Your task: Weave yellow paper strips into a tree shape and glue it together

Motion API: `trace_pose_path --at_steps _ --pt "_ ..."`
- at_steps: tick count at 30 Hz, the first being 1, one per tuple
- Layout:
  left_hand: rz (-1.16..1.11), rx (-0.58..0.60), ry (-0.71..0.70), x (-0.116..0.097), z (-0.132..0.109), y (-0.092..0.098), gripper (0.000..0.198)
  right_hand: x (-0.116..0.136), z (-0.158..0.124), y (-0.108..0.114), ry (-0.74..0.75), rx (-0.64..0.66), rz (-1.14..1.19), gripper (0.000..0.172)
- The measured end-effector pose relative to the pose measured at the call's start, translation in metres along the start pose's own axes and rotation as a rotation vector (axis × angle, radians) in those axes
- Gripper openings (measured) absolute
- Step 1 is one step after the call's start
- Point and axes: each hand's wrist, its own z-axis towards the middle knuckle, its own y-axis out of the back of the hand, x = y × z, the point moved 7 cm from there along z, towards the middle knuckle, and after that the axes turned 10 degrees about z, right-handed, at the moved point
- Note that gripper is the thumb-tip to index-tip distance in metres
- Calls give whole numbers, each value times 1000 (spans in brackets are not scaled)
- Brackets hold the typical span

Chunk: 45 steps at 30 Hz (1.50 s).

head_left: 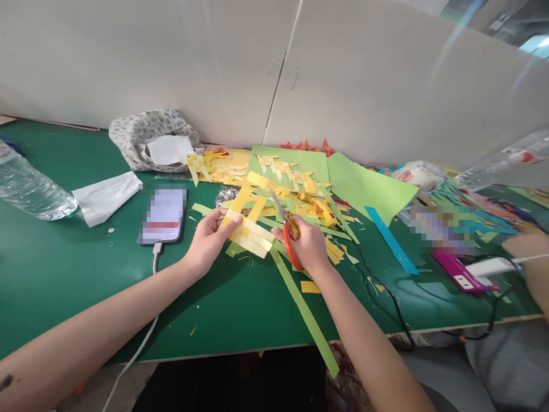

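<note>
My left hand [209,240] is closed on a piece woven from yellow and cream paper strips [249,232], its thumb pressed on top. In my right hand [311,246] is a pair of scissors [293,254] with orange and yellow handles. The scissor blades point up and away, close to the upper end of a yellow strip [259,180] of the woven piece. Whether the blades touch the strip I cannot tell. Behind both hands lies a heap of woven yellow paper fish [278,166]. A yellow glue gun [323,212] rests beside my right hand.
A charging phone [163,214], a water bottle [34,186] and a patterned cloth bag [146,137] are on the left. Green paper sheets [369,183], a blue strip [391,240] and a magenta power strip [461,272] lie right. Another person's arm [529,263] shows at the right edge.
</note>
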Motion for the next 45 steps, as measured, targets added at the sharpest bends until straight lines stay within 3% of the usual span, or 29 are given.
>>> trace_pose_path --at_steps 5,11,15,19,24,27,36,45 --pt "-97 -90 126 7 2 7 28 -8 2 7 -145 -90 -45 46" --pt "-184 -39 148 10 7 6 44 -5 3 10 -18 -219 -211 54" --pt "-272 -44 182 11 8 6 38 2 1 10 77 -232 -292 53" --pt "-359 -108 208 11 9 11 28 1 2 12 54 -250 -449 56" --pt "-365 -95 197 10 10 10 27 -2 0 24 12 -373 -282 55" --pt "-344 -82 181 10 9 9 27 3 1 20 52 -308 -181 53" --pt "-400 -144 138 13 13 15 22 32 -8 -12 344 -56 -222 57" --pt "-370 -97 88 9 14 14 27 24 -6 -10 246 -26 -269 59"
